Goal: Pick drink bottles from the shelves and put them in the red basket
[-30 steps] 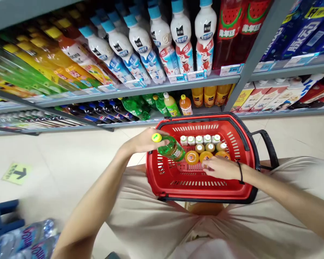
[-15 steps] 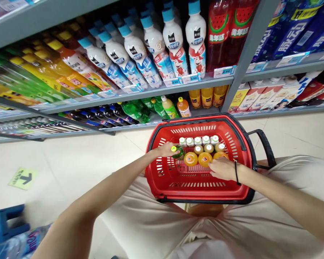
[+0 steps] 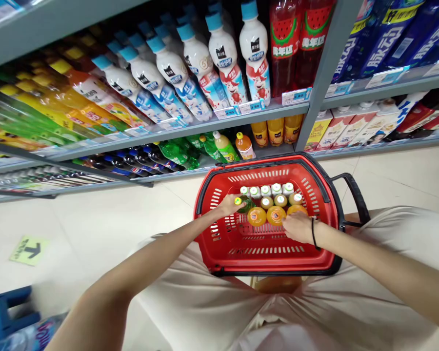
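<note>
A red shopping basket (image 3: 241, 265) sits between my knees. Inside its left part, my left hand (image 3: 231, 204) is closed around a green bottle (image 3: 247, 204) with a yellow cap, which leans to one side. My right hand (image 3: 299, 228) has its fingers curled at the rightmost orange drink bottle (image 3: 297, 209), partly covering it. Two more orange drink bottles (image 3: 276, 215) stand left of it. Behind them is a row of brown-topped bottles (image 3: 280, 200), then several white-capped bottles (image 3: 276, 188), all upright.
Drink shelves (image 3: 183, 129) run across the front, full of bottles and cartons. The basket's black handle (image 3: 354, 195) sticks out to the right. At lower left are a blue plastic stool (image 3: 10, 312) and a wrapped pack (image 3: 40, 334). A yellow arrow sign (image 3: 29, 250) marks the floor.
My left hand has moved slightly right inside the basket, and the green bottle leans more toward the other bottles. My right hand stays at the orange drink bottle. The view has shifted a little.
</note>
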The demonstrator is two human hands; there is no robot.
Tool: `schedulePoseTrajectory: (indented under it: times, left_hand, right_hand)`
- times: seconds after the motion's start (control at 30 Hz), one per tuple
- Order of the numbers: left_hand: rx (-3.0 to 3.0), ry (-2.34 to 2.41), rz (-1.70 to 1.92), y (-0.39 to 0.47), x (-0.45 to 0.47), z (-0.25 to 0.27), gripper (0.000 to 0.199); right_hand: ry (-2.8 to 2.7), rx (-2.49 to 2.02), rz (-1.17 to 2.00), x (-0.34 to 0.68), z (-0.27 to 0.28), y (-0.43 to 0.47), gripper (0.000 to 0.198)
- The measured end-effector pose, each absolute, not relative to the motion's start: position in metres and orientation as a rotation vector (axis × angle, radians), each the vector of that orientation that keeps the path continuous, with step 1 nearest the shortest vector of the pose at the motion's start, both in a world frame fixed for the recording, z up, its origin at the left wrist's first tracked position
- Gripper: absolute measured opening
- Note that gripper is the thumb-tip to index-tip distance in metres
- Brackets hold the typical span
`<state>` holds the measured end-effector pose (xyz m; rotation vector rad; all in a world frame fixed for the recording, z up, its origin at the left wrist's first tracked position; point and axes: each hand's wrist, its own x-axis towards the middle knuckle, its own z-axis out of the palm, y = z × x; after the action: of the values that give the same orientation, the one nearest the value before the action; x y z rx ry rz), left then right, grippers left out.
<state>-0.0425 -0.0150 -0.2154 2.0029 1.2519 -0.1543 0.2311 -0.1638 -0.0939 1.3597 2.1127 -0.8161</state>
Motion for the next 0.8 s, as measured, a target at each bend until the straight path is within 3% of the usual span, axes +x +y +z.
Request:
schedulePoseTrajectory:
  times: [0.53, 0.8]
  left_hand:
    - [1.345, 1.463, -0.184, -0.024, -0.035, -0.21, 0.078]
    - [1.208, 1.408, -0.017, -0.026, -0.037, -0.22, 0.06]
  right_hand:
    - [2.095, 1.337, -0.82, 0.23, -0.1, -0.166, 0.034]
    - [2.141, 1.339, -0.777, 0.229, -0.096, -0.17, 0.033]
